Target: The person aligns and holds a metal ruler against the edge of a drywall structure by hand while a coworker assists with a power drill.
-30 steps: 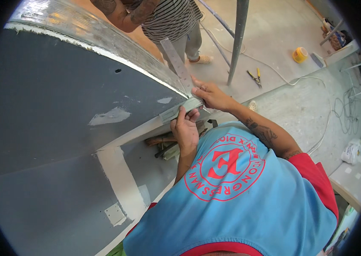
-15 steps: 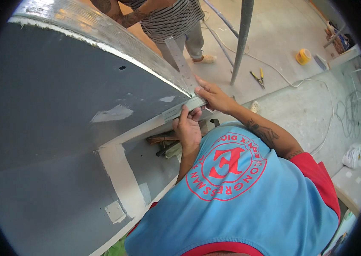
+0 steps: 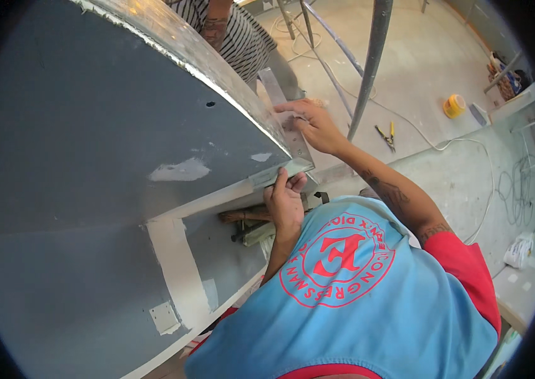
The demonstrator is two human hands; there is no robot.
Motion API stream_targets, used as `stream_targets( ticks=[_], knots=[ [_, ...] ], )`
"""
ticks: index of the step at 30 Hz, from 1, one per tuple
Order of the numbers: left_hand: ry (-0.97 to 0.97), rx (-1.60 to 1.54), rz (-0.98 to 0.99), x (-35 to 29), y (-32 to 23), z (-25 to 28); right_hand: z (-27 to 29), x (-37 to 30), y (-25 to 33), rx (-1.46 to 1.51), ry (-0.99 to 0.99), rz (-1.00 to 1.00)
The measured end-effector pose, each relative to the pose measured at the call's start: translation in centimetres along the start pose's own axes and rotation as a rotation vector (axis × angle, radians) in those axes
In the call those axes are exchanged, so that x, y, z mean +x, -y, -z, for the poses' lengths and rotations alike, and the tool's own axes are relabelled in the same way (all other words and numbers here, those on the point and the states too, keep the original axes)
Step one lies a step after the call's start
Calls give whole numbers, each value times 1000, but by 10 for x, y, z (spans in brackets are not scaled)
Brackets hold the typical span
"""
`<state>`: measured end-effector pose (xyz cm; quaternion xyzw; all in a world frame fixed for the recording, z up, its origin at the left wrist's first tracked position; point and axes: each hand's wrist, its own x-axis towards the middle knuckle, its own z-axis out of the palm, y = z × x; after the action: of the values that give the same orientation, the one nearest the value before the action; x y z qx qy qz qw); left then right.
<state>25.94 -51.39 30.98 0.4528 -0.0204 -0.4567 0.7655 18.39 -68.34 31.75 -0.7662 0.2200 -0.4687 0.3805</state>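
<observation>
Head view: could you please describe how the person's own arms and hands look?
Both the left hand and the right hand are bare, without gloves. Dark tattoos mark the right forearm, some close to the short red sleeve. The shirt is light blue.

My left grip (image 3: 286, 203) sits just below the lower leg of the metal square (image 3: 297, 146), thumb (image 3: 281, 179) along its top, other fingers (image 3: 297, 182) curled at its near edge. The left forearm (image 3: 275, 258) points steeply toward the square. My right grip (image 3: 320, 127) lies over the upper leg, index finger (image 3: 285, 108) stretched across; the tattooed right forearm (image 3: 376, 177) slants in from the square's right.
</observation>
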Motion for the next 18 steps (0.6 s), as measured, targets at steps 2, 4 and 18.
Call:
stream_targets(
  ticks=[2, 4, 18],
  knots=[
    [0, -1, -6, 4, 3, 2, 2, 10, 9, 264, 240, -137],
    [-5, -3, -13, 4, 3, 1, -1, 12, 4, 401, 244, -210],
    [-42, -27, -79, 10, 11, 4, -4, 18, 14, 295, 165, -270]
  ],
)
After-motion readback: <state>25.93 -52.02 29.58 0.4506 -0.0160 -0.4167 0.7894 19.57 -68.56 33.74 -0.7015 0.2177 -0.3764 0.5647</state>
